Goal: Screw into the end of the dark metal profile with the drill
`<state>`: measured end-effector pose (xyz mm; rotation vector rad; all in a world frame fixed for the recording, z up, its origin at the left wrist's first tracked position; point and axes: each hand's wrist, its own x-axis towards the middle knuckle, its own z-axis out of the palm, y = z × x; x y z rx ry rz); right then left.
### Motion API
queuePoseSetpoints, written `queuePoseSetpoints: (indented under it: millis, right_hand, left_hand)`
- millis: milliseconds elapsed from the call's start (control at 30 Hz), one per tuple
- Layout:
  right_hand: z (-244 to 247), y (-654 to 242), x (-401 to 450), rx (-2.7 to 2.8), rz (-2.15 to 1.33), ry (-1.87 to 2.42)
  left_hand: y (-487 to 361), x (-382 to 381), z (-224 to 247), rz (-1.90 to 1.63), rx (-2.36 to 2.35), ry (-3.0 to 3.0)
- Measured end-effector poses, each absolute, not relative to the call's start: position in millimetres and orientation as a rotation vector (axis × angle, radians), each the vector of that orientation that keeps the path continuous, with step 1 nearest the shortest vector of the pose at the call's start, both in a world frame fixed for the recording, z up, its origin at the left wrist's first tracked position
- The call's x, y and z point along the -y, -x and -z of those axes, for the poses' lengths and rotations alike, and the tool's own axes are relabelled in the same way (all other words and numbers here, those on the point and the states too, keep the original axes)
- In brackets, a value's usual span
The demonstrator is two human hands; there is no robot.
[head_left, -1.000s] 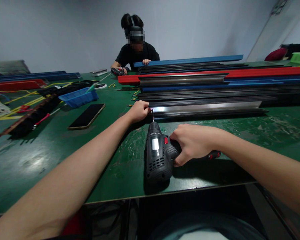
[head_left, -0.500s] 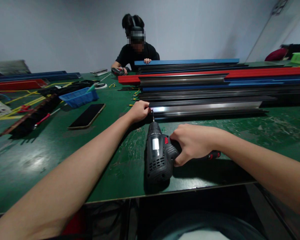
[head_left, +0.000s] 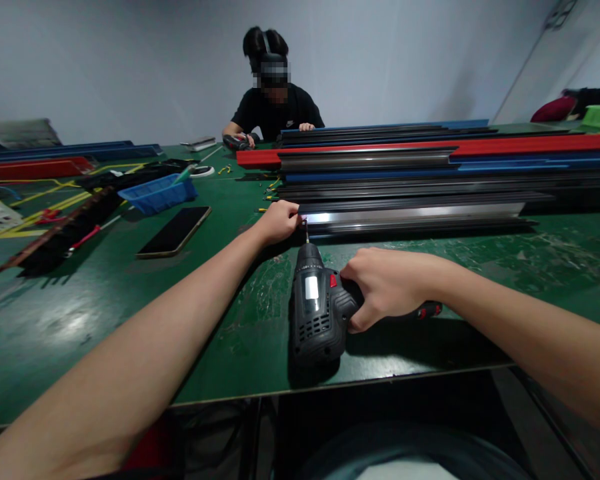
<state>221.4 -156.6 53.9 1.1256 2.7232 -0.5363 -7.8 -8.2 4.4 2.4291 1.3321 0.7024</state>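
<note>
My right hand (head_left: 383, 287) is wrapped round the handle of a black cordless drill (head_left: 317, 317) with a red switch. The drill lies on its side on the green table, its bit pointing away from me. The bit's tip meets the left end of a shiny dark metal profile (head_left: 410, 215), where a small light spot shines. At that same end my left hand (head_left: 280, 222) is closed, its fingers curled on the profile's end. The fingertips and whatever small piece may be there are hidden.
Behind lie more long profiles, among them a red one (head_left: 355, 157). To the left are a phone (head_left: 175, 232), a blue bin (head_left: 159, 195) and a strip of dark parts (head_left: 70, 233). A co-worker (head_left: 280, 107) sits across the green table (head_left: 240, 340) with another drill.
Across the table, the co-worker's hand and the blue profile under it have shifted to the right. My hands and the drill hold almost the same position.
</note>
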Motion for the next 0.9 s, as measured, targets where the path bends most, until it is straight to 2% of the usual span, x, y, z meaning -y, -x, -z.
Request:
queuePoseSetpoints:
  millis: [900]
  right_hand:
    - [-52.4, -221.5, 156.5, -2.737, 0.553, -1.134]
  left_hand:
    - [10.1, 5.5, -2.3, -0.694, -1.311, -2.459]
